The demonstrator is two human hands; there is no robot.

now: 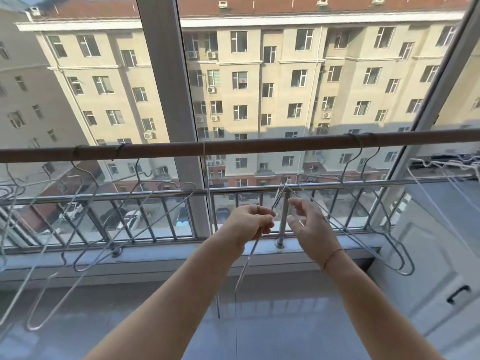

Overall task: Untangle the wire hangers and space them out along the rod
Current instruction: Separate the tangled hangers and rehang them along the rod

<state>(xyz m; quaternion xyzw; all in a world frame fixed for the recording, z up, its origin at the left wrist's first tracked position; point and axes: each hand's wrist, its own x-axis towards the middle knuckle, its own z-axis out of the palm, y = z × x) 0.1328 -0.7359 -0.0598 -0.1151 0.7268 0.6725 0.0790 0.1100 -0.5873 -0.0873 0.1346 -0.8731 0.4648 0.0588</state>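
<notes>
Below rod (233, 148), mid-window: left hand (250, 220) fingers pinched on lower wire of hanger (257, 242); right hand (310, 229) fingers spread, holding nothing, just beside it. Pair of hangers (376, 224) hooked right, more hangers (85, 224) spaced left. Wire likely light, springy, snag-prone; best gripped near hook.

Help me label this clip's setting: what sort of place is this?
Probably an enclosed apartment balcony used for drying laundry: a brown hanging rod carries silver wire hangers, with a metal railing before large windows facing a beige apartment block.
</notes>
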